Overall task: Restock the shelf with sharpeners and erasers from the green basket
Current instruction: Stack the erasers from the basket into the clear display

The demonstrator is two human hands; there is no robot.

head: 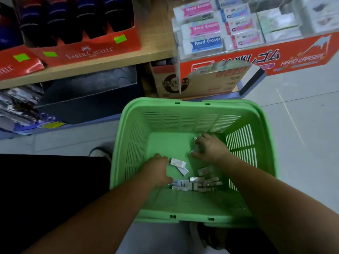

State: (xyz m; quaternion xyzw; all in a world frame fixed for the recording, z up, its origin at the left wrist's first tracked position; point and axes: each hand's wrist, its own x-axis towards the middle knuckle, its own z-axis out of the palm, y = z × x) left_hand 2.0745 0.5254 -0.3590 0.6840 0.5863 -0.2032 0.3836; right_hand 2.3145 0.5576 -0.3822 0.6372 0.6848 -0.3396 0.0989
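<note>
Looking down at a pale tiled floor [302, 116] and, rising from it, a wooden shelf [156, 33] loaded with stock. Looking into the green basket [183, 121] sitting on that floor just in front of the shelf, close beside a dark trouser leg on the left, and holding small wrapped packets [198, 184] on its bottom: a heap bunched against the near wall, two white ones lying flat just beyond it toward the middle, one more lying just right of those. Not telling sharpeners from erasers here, the packets being too small and blurred. Noting, on the shelf's right, a red eraser display box [256, 59] packed with rows of Hard Eraser packs [204, 28] in pink and blue sleeves. Noting, on its left, red Faber-Castell cartons [88, 50] filled with dark upright items. Seeing below the shelf board a dark open tray [88, 96] and a brown cardboard box [168, 83], the box standing just behind the basket's far rim. Reaching into the basket with both bare arms. Curling the right hand [209, 149] round a few of the packets at the far right of the basket bottom, fingers bent tight, clear wrapping showing past the fingertips. Holding the left hand [156, 169] knuckles-up over the left of the bottom, just beside the two white packets, thumb lying near the heap's left end; fingers bent under and hidden, so not telling whether pinching anything.
</note>
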